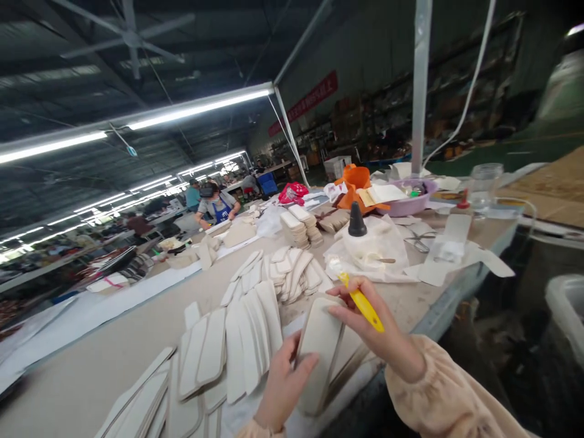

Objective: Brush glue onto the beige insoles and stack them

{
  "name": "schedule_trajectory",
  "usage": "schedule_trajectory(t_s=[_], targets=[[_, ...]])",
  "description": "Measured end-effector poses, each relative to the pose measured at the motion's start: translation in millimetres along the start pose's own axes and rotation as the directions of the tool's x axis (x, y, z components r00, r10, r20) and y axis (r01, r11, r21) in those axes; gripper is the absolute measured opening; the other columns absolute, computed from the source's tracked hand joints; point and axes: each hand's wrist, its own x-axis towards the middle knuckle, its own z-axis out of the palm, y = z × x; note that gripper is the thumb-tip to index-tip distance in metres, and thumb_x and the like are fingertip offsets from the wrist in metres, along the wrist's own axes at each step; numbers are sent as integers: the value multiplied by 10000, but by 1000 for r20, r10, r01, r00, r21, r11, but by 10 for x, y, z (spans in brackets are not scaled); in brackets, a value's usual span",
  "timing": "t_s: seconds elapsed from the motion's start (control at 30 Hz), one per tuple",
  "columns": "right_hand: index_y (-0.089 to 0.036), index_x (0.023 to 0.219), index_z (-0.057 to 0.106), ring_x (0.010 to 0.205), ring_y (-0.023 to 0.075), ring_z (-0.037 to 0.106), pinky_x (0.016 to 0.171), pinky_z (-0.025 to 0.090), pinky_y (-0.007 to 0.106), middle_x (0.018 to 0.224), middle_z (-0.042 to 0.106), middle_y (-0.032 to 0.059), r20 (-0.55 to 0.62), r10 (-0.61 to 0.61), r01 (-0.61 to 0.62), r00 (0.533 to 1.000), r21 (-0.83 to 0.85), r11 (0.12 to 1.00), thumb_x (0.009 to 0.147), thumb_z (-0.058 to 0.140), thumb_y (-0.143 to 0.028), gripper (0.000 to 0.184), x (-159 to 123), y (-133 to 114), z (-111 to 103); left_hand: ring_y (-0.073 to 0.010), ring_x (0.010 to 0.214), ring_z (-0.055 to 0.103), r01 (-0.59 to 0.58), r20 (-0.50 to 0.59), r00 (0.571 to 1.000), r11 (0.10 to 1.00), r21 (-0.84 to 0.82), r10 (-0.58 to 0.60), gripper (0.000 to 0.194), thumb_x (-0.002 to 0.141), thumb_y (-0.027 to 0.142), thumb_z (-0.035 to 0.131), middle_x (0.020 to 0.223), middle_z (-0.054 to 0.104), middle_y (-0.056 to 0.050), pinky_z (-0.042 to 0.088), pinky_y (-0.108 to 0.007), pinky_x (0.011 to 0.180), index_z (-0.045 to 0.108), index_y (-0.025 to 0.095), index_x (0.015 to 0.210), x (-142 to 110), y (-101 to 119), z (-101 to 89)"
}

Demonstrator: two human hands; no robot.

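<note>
A pale, rounded rectangular panel stands tilted in front of me, above other panels near the table edge. My left hand grips its left edge, thumb across the front face. My right hand pinches the panel's top right edge with thumb and fingers. The same hand carries a yellow-handled tool, its handle lying against the fingers; its pale, blurred tip points up and left, so its kind is unclear. Fanned white panels lie just left of my hands, with a further heap of panels behind.
A black cone stands on a white plastic bag. Beyond are scissors, a purple basin, a glass jar and stacked panels. A metal post rises behind. A co-worker sits at the table's far left.
</note>
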Motion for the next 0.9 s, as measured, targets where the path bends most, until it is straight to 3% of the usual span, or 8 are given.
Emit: schedule_trajectory(t_s=[0.13, 0.3, 0.43, 0.6, 0.73, 0.9], targets=[[-253, 893, 372, 828, 153, 598, 730, 495, 278, 933, 606, -1, 27, 27, -28, 999, 53, 998, 772, 714, -345, 374, 0, -146, 113, -208, 700, 628, 116, 8, 993, 961, -251, -118, 443, 740, 509, 646, 765, 713, -62, 498, -304, 653, 693, 135, 972, -107, 4, 241], [-261, 922, 395, 693, 118, 514, 620, 441, 237, 854, 527, -30, 18, 31, -32, 999, 63, 997, 798, 694, -341, 334, -130, -23, 105, -197, 653, 625, 156, -105, 967, 869, -470, -231, 549, 636, 583, 713, 738, 703, -65, 486, -288, 620, 696, 137, 955, -312, -119, 566], [-260, 903, 403, 640, 112, 458, 578, 399, 232, 794, 483, -44, -15, 35, -34, 999, 64, 997, 792, 699, -338, 326, -184, 82, 74, -236, 710, 654, 193, -155, 945, 876, -443, -286, 581, 592, 639, 712, 704, 700, -69, 511, -307, 658, 705, 146, 899, -378, -148, 694], [-249, 895, 407, 622, 105, 414, 567, 359, 228, 736, 419, -58, -37, 44, -42, 998, 68, 997, 804, 687, -345, 310, -168, 116, 0, -303, 862, 661, 198, -185, 947, 929, -314, -264, 587, 617, 641, 676, 779, 729, -101, 523, -321, 660, 707, 153, 941, -356, -152, 738], [-244, 905, 410, 635, 107, 406, 583, 357, 235, 740, 411, -54, -60, 29, -28, 998, 21, 999, 816, 674, -343, 295, -150, 126, -68, -315, 908, 657, 197, -200, 948, 949, -245, -249, 550, 653, 625, 641, 869, 742, -110, 534, -334, 713, 718, 160, 936, -330, -106, 776], [-244, 902, 414, 608, 111, 394, 566, 342, 238, 700, 403, -61, -69, 24, -27, 997, -30, 999, 829, 654, -357, 275, -151, 138, -113, -309, 881, 662, 192, -188, 954, 959, -209, -232, 511, 653, 615, 648, 794, 737, -99, 535, -353, 756, 730, 169, 890, -294, -47, 797]])
